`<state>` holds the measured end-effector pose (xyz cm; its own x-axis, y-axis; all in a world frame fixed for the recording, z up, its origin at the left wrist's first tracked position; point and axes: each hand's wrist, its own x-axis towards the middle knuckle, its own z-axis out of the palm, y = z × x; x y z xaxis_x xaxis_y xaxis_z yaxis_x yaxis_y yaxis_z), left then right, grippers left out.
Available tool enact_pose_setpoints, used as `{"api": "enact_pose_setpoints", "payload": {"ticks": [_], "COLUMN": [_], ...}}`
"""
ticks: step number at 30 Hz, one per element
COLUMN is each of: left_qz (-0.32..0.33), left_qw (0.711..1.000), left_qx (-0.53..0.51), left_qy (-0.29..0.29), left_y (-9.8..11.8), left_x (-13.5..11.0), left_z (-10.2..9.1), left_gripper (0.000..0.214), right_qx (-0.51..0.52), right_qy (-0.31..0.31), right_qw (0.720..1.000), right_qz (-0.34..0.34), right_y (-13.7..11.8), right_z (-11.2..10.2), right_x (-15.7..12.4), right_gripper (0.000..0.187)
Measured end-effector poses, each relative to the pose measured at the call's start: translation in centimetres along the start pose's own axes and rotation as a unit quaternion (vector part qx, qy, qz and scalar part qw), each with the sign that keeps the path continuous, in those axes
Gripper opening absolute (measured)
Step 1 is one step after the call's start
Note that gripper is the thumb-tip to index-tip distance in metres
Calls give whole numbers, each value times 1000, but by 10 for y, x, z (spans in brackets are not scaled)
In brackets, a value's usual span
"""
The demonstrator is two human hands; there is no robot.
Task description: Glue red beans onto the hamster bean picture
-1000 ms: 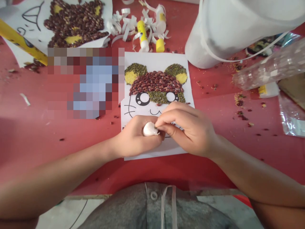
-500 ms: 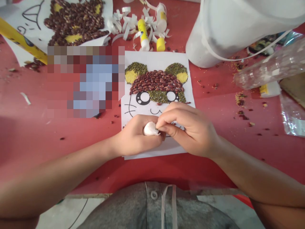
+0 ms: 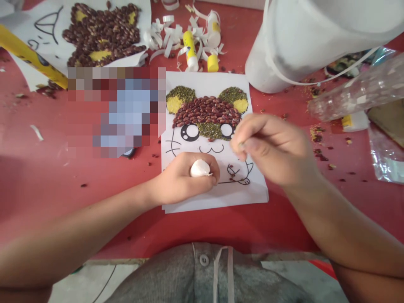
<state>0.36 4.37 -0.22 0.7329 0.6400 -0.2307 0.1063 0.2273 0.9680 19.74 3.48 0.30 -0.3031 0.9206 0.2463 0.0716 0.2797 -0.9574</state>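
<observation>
My left hand [image 3: 183, 179] is wrapped round a glue stick [image 3: 200, 168]; only its white, rounded end shows above the fist. My right hand [image 3: 271, 147] is raised over the right side of the drawing, thumb and fingers pinched on a tiny pale bit [image 3: 241, 144] too small to name. Beneath both hands lies a paper with a hamster drawing [image 3: 211, 149]. Red beans [image 3: 206, 110] cover its forehead, and green mung beans [image 3: 208, 131] fill the patch between the eyes. Both ears hold green beans and yellow grains. A few dark bits lie near the drawn paw.
A white bucket [image 3: 263, 63] and a clear plastic bottle [image 3: 353, 88] stand or lie at right. Beyond the paper are yellow glue sticks [image 3: 190, 50] among white paper strips [image 3: 168, 35]. Another bean picture [image 3: 102, 33] lies at upper left. Loose beans dot the red table [image 3: 132, 227].
My right hand has moved away from the glue stick, up and to the right, still pinched. The drawn paw below has come into view. My left hand stays where it was.
</observation>
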Motion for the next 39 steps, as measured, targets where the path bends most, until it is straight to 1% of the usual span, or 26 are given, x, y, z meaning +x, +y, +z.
{"api": "enact_pose_setpoints", "payload": {"ticks": [1, 3, 4, 5, 8, 11, 14, 16, 21, 25, 28, 30, 33, 35, 39], "left_qz": [-5, -9, -9, -8, -9, -18, -28, -27, -29, -27, -23, -19, -15, -13, -20], "left_qw": [1000, 1000, 1000, 1000, 1000, 1000, 999, 999, 999, 1000, 1000, 1000, 1000, 1000, 1000], "left_qx": [3, 5, 4, 3, 4, 2, -13, -25, -19, -7, 0, 5, 7, 3, -8], "left_qy": [0, 1, 3, 3, 7, 10, 13, 17, 18, 14, 14, 14, 17, 18, 14], "left_y": [0, -1, -1, -2, -3, -2, -1, -1, 0, 1, 0, 0, -1, 0, 0], "left_x": [0, 0, 0, 0, 1, 1, 0, 0, -1, -1, -1, -2, -2, -2, -1], "left_z": [0, -1, -1, -2, -2, -3, -2, -2, -2, -3, -3, -3, -2, -2, -3], "left_gripper": [2, 1, 1, 1, 1, 1, 2, 2, 2, 2, 2, 2, 3, 3, 2], "right_qx": [-10, -70, -112, -163, -304, -386, -428, -465, -543, -590, -609, -612, -598, -574, -503], "right_qy": [48, 108, 113, 134, 116, 79, 59, 44, 16, 9, 21, 30, 31, 37, 69], "right_qw": [999, 992, 987, 977, 945, 918, 898, 878, 829, 793, 776, 773, 786, 804, 851], "right_qz": [-2, -14, -11, -12, -14, -45, -85, -109, -132, -151, -163, -163, -156, -151, -133], "right_y": [3, 10, 14, 17, 28, 35, 40, 42, 44, 43, 43, 44, 45, 45, 44], "right_z": [-7, -22, -28, -32, -39, -40, -40, -41, -45, -45, -43, -42, -41, -41, -40], "right_x": [0, -1, -3, -5, -11, -16, -18, -19, -22, -22, -22, -23, -24, -25, -24], "right_gripper": [4, 5, 4, 4, 6, 12, 15, 17, 23, 25, 25, 24, 23, 23, 25]}}
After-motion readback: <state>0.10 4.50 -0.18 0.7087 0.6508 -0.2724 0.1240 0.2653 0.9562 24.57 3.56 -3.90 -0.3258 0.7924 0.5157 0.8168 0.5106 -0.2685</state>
